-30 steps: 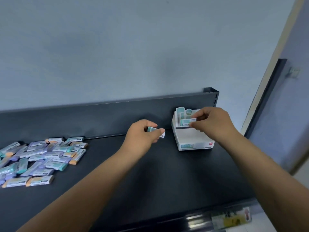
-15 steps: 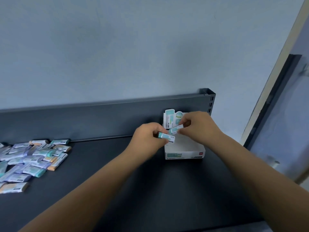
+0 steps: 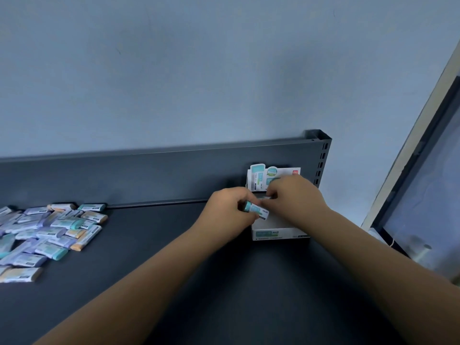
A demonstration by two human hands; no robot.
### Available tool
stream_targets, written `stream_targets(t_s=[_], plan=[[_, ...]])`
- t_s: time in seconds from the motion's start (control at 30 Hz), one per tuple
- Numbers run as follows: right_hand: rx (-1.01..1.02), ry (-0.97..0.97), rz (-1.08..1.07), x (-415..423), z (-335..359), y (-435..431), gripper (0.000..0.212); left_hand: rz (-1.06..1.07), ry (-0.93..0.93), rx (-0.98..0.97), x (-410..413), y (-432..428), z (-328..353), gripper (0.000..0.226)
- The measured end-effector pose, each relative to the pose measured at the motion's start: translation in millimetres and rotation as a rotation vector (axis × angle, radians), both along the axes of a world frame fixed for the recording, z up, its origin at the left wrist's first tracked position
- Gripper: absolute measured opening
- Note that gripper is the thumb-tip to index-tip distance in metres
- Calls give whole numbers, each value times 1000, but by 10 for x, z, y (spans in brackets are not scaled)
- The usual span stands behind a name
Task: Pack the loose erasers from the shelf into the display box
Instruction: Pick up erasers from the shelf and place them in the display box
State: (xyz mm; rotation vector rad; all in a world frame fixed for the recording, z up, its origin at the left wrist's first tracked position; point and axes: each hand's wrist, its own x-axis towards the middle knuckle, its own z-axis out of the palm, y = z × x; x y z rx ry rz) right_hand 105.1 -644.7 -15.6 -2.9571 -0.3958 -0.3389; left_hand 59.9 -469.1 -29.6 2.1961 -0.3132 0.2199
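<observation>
A white display box (image 3: 278,232) with a printed back card stands at the right end of the dark shelf. My left hand (image 3: 230,212) grips a teal-tipped wrapped eraser (image 3: 256,209) at the box's left front corner. My right hand (image 3: 296,195) reaches down into the box, fingers curled round a second eraser (image 3: 264,199) that is mostly hidden. A heap of several loose wrapped erasers (image 3: 47,230) in teal, purple and orange lies at the far left of the shelf.
The dark shelf (image 3: 174,270) has a raised back panel (image 3: 149,178) and a slotted upright post (image 3: 322,155) just behind the box. A pale blue wall rises above. A dark-framed door (image 3: 423,185) stands at the right.
My right hand has dropped lower into the box with its eraser. My left hand has come closer to the box's front corner with its eraser. The camera view shifted slightly.
</observation>
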Motion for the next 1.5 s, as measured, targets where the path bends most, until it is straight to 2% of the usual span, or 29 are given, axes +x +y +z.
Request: stream_targets(t_s=[0.5,0.67,0.87,0.93,1.03,1.2,1.3,1.4,1.5], plan=[[-143,-52,40,7,-58,42,19,26,109,-182,-26,12,-22,17],[-29,53,114,-4,57,-55,15,46,88,-195,-53,-5,-44,15],[112,327,200,-100,353,-217,12,122,31,-182,-67,-26,-92,15],[75,335,198,-89,331,-221,17,152,34,-206,-75,-46,-108,16],[31,344,223,-92,252,-188,9,178,45,-234,-62,-82,-122,15],[-30,289,227,-132,210,-148,26,207,89,-291,-36,-90,-110,14],[-58,280,195,-127,176,-117,17,211,99,-311,-49,-99,-113,14],[-14,369,201,-143,169,-84,3,235,131,-369,-53,-107,-119,13],[42,443,247,-178,184,-72,4,236,181,-438,-39,-127,-104,14]])
